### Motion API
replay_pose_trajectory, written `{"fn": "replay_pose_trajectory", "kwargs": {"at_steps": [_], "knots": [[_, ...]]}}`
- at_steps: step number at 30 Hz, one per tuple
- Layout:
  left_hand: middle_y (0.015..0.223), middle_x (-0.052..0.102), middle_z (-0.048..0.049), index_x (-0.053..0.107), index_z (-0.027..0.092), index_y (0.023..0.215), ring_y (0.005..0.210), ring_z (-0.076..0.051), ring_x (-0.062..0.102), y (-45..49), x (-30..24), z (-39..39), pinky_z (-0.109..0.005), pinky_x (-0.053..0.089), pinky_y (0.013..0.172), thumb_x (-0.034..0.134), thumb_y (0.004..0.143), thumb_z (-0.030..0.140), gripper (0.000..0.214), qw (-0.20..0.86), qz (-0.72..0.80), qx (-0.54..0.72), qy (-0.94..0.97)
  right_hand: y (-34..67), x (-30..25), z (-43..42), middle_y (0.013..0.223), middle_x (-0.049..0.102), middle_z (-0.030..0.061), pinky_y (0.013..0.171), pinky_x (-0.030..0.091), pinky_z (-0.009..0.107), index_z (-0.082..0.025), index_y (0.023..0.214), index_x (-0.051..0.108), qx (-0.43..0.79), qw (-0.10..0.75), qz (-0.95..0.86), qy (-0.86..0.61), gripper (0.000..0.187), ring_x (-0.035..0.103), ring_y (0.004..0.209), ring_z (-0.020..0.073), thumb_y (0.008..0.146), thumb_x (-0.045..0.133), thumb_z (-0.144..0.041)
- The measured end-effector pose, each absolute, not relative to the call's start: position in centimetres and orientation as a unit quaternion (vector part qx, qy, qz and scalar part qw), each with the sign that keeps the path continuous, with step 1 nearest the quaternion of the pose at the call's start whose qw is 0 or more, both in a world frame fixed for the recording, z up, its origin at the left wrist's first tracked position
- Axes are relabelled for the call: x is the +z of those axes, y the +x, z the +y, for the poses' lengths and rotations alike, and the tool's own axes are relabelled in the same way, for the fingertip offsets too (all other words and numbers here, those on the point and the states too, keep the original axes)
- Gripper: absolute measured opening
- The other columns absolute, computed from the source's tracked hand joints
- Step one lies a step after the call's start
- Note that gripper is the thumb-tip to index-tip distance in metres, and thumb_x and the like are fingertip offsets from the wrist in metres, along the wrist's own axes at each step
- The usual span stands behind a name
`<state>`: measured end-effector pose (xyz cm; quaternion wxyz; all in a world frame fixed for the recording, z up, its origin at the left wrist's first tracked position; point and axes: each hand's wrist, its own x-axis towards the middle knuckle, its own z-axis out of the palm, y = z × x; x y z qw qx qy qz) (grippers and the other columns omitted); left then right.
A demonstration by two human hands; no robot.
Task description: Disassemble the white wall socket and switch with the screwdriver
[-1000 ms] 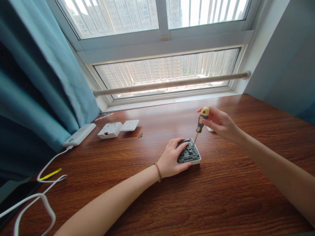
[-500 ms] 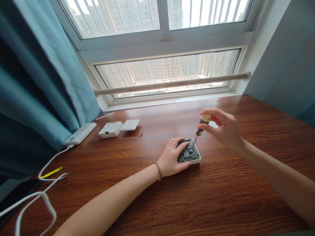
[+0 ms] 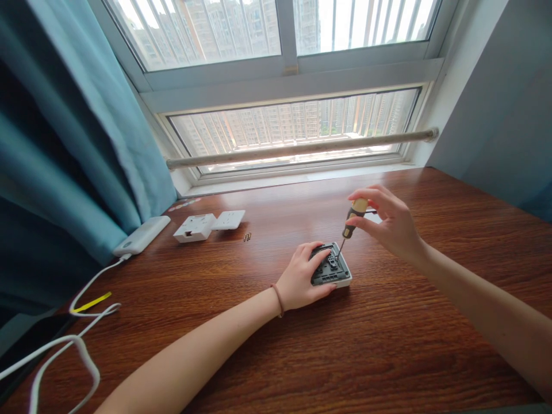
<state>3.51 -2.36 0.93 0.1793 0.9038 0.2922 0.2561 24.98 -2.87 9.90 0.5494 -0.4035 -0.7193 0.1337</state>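
Note:
A square wall socket [image 3: 342, 277] with a dark grey back and white rim lies face down on the table. My left hand [image 3: 302, 276] grips it from the left, thumb along the near side and fingers over the far edge and back. My right hand [image 3: 390, 221] pinches the yellow-and-black handle of a screwdriver [image 3: 351, 223] between thumb and fingers. The tool leans slightly, its thin shaft pointing down onto the socket's back near the right side. The exact contact of its tip is too small to make out.
A white mounting box [image 3: 195, 228] and a white cover plate [image 3: 229, 219] lie at the back left, with several small screws [image 3: 247, 236] beside them. A white power bank [image 3: 142, 236] with a cable [image 3: 92, 280] sits by the blue curtain [image 3: 142, 172]. A small white item [image 3: 373, 217] is partly hidden behind my right hand.
The fingers of my right hand have shifted a little on the screwdriver's handle. My left hand and the socket stay in place.

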Motion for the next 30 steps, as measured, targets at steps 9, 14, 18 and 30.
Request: {"fn": "replay_pose_trajectory", "kwargs": {"at_steps": [9, 14, 18, 30], "knots": [[0.133, 0.035, -0.0136, 0.041, 0.019, 0.128, 0.122, -0.029, 0.033, 3.43, 0.99, -2.42, -0.046, 0.029, 0.104, 0.064, 0.069, 0.042, 0.067, 0.174, 0.293, 0.250, 0.906, 25.64, 10.69, -2.71, 0.108, 0.062, 0.0058, 0.083, 0.050, 0.038, -0.028, 0.119, 0.048, 0.308, 0.503, -0.751, -0.296, 0.033, 0.059, 0.100, 0.0196, 0.086, 0.050, -0.025], [0.133, 0.035, -0.0136, 0.041, 0.020, 0.128, 0.122, -0.029, 0.033, 3.46, 1.00, -2.39, -0.047, 0.029, 0.104, 0.064, 0.069, 0.042, 0.066, 0.174, 0.293, 0.250, 0.906, 25.46, 10.10, -2.24, 0.103, 0.060, 0.0037, 0.085, 0.048, 0.039, -0.028, 0.102, 0.060, 0.135, 0.541, -0.741, -0.375, 0.031, 0.057, 0.098, 0.0209, 0.072, 0.067, -0.031], [0.133, 0.035, -0.0141, 0.041, 0.018, 0.127, 0.123, -0.028, 0.032, 3.47, 0.94, -2.36, -0.045, 0.029, 0.105, 0.063, 0.070, 0.043, 0.066, 0.171, 0.295, 0.248, 0.907, 25.79, 10.09, -2.29, 0.095, 0.064, 0.0026, 0.082, 0.050, 0.037, -0.027, 0.105, 0.061, 0.173, 0.544, -0.724, -0.387, 0.034, 0.061, 0.087, 0.0183, 0.072, 0.068, -0.028], [0.133, 0.036, -0.0140, 0.041, 0.018, 0.128, 0.123, -0.028, 0.032, 3.48, 1.03, -2.35, -0.045, 0.029, 0.105, 0.063, 0.070, 0.043, 0.066, 0.171, 0.296, 0.247, 0.907, 25.21, 9.99, -2.46, 0.093, 0.062, 0.0027, 0.081, 0.050, 0.038, -0.025, 0.093, 0.063, 0.120, 0.574, -0.703, -0.402, 0.024, 0.059, 0.088, 0.0189, 0.070, 0.070, -0.027]]}}
